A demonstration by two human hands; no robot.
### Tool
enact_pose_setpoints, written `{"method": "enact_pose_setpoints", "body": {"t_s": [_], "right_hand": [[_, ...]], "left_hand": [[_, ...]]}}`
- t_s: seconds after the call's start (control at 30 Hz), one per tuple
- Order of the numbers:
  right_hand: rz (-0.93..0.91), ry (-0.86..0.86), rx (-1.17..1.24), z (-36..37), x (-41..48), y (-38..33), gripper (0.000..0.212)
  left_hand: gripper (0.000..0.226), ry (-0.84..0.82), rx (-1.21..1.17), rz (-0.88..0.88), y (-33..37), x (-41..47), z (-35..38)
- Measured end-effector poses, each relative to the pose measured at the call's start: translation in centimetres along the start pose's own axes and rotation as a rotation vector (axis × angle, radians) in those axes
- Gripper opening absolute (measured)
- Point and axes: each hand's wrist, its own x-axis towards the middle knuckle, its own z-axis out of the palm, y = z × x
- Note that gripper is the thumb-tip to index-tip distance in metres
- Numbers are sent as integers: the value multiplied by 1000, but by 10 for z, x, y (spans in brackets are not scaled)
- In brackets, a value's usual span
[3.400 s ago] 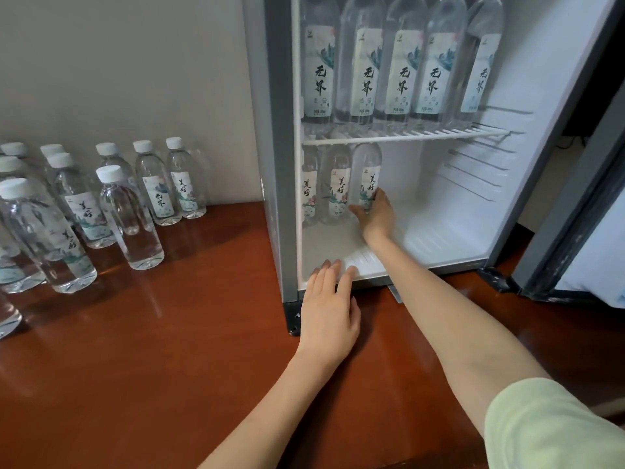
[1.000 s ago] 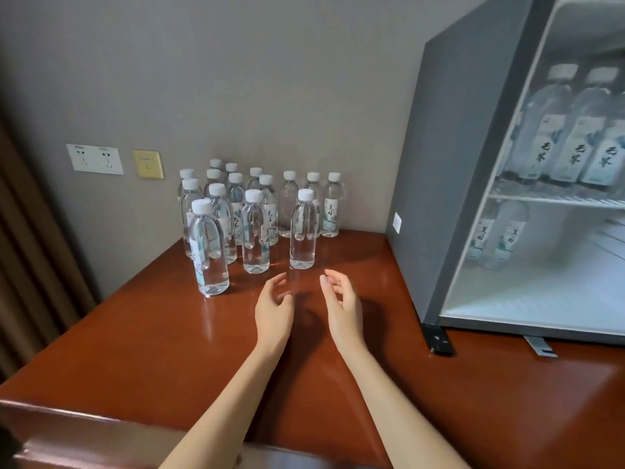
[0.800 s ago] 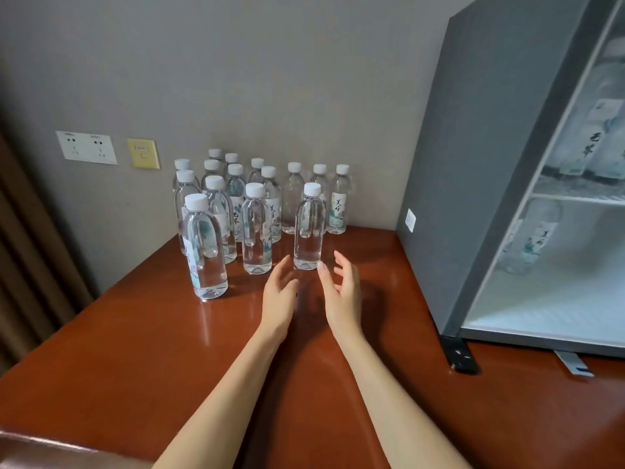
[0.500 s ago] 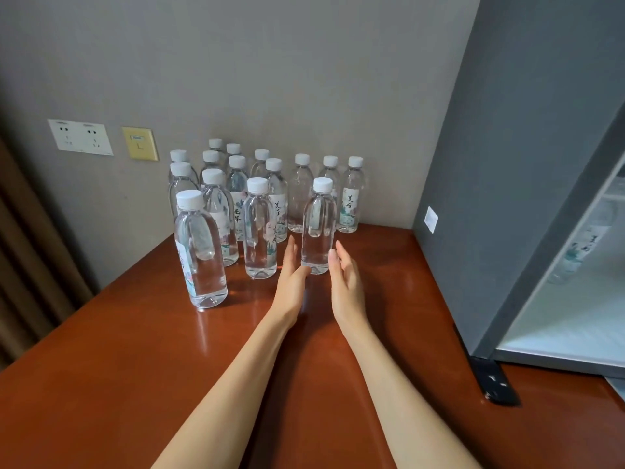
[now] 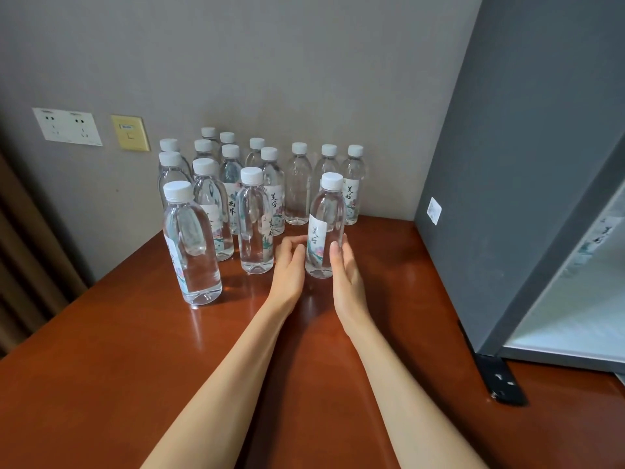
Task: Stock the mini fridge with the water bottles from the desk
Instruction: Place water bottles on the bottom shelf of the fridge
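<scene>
Several clear water bottles with white caps stand grouped on the red-brown desk (image 5: 135, 367) against the wall. The front right water bottle (image 5: 326, 211) stands upright between my two hands. My left hand (image 5: 289, 265) cups its left side with curled fingers. My right hand (image 5: 348, 272) holds its right side, thumb in front. Another front bottle (image 5: 253, 221) stands just left of my left hand, and a nearer one (image 5: 191, 242) stands further left. The grey mini fridge (image 5: 507, 164) stands at the right, its open interior (image 5: 581, 299) partly in view.
Wall sockets (image 5: 67, 126) and a yellow plate (image 5: 130, 133) sit on the wall behind the bottles. A curtain (image 5: 20, 265) hangs at the left. The fridge's black foot (image 5: 500, 380) rests on the desk at the right.
My right hand left the fridge's lower shelf and the view turned left to the desk. Both hands moved forward to the front right bottle and closed around it.
</scene>
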Motion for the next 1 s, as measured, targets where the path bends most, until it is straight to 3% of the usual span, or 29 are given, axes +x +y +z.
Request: {"method": "enact_pose_setpoints", "body": {"t_s": [0.27, 0.43, 0.6, 0.73, 1.0], "right_hand": [[39, 4, 121, -3, 3, 1, 45], [65, 29, 155, -3, 2, 1, 41], [-1, 75, 61, -5, 2, 1, 10], [23, 100, 59, -6, 2, 0, 22], [92, 76, 84, -9, -3, -3, 36]], "left_hand": [[11, -72, -117, -19, 2, -9, 2], [25, -120, -82, 47, 13, -16, 3], [43, -180, 60, 98, 16, -24, 7], [37, -193, 44, 138, 16, -28, 8], [38, -89, -11, 55, 16, -37, 9]]}}
